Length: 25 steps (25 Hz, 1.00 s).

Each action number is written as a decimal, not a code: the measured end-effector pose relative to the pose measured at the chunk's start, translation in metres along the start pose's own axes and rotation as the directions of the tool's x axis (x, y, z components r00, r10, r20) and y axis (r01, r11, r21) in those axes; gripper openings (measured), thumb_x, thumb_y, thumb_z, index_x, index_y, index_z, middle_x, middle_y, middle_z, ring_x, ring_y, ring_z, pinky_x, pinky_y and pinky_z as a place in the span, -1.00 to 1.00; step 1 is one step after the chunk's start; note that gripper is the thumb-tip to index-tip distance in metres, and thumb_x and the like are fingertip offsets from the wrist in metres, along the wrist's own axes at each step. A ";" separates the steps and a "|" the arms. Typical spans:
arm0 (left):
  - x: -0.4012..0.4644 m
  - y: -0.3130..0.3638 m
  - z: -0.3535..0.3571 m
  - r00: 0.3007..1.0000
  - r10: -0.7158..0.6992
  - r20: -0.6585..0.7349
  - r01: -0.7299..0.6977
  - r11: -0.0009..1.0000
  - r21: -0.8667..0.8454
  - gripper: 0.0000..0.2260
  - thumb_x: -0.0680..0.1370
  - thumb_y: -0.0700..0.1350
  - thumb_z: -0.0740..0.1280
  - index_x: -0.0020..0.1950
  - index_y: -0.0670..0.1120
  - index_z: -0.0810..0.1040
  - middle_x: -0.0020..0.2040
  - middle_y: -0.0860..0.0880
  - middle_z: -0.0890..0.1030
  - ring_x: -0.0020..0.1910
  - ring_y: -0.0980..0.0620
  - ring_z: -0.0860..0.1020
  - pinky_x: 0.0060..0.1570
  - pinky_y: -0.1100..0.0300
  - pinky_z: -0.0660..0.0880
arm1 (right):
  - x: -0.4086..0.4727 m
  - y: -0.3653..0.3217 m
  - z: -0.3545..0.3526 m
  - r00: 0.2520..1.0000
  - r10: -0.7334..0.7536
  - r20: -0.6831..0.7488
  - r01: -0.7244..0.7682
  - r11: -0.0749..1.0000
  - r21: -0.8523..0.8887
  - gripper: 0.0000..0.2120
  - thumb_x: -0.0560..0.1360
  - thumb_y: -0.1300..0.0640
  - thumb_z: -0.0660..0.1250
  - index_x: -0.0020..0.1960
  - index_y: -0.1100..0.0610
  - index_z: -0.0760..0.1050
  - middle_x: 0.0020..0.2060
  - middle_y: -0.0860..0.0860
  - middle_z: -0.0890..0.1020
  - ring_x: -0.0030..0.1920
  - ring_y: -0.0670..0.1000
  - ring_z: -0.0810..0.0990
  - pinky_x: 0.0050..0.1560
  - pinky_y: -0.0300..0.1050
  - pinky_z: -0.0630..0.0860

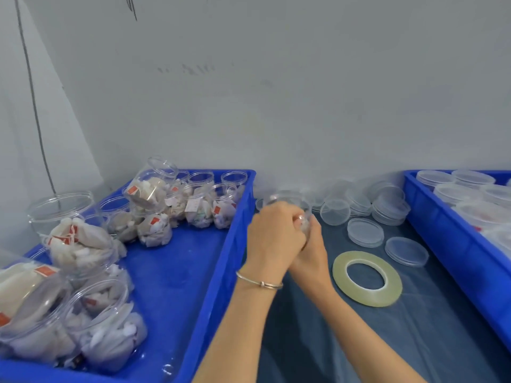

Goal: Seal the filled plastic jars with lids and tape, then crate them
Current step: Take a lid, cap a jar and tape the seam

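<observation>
Both hands meet over the table's middle around a clear plastic jar [287,200] with white sachets inside. My left hand [272,237], a bangle on its wrist, wraps over the jar from the left. From below on the right, my right hand [311,251] grips it too, partly hidden behind the left. Whether the jar carries a lid is hidden. A yellowish tape roll [367,278] lies flat just right of the hands. Loose clear lids [365,232] are scattered behind it.
A blue crate [177,277] on the left holds several open jars of sachets [80,244], some tipped over. Another blue crate [453,244] at the right edge holds lidded jars [453,193]. A wall stands close behind. Dark plastic sheeting [414,341] covers the table.
</observation>
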<state>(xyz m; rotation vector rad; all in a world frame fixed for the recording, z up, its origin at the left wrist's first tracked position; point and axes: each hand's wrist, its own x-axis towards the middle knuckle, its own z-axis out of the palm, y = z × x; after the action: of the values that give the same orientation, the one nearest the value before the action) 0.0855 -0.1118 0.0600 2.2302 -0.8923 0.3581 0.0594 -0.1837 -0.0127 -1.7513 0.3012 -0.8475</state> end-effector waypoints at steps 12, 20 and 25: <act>-0.067 -0.036 0.123 0.962 -0.169 0.215 0.273 0.579 -0.768 -0.31 0.22 -0.14 0.60 0.25 0.09 0.36 0.22 -0.01 0.50 0.27 0.18 0.46 0.18 0.44 0.36 | -0.036 0.072 -0.135 0.917 0.045 0.397 0.034 0.981 -0.189 -0.15 0.25 -0.03 0.41 0.46 -0.15 0.11 0.43 -0.32 0.23 0.47 -0.18 0.18 0.38 -0.33 0.18; -0.064 -0.038 0.129 0.979 -0.130 0.159 0.205 0.604 -0.770 -0.40 0.25 -0.14 0.60 0.18 0.04 0.40 0.17 0.02 0.53 0.22 0.09 0.50 0.20 0.34 0.41 | 0.021 0.127 -0.211 0.913 0.406 -0.020 -0.160 0.313 -0.936 -0.55 0.61 0.04 0.13 0.47 0.14 0.22 0.44 0.06 0.28 0.47 0.05 0.18 0.41 0.07 0.23; -0.064 -0.038 0.128 0.979 -0.135 0.151 0.202 0.612 -0.765 -0.36 0.18 0.05 0.54 0.19 0.02 0.40 0.17 0.01 0.52 0.21 0.11 0.50 0.21 0.32 0.41 | 0.011 0.128 -0.222 0.973 0.200 -0.115 -0.173 0.308 -0.936 -0.38 0.52 -0.12 0.28 0.49 0.04 0.17 0.29 0.11 0.35 0.29 0.13 0.30 0.08 0.05 0.42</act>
<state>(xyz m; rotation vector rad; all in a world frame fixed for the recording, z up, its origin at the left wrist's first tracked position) 0.0648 -0.1500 -0.0818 1.4783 -0.6746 -0.2032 -0.0551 -0.3972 -0.0956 -2.7430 1.1758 -0.4355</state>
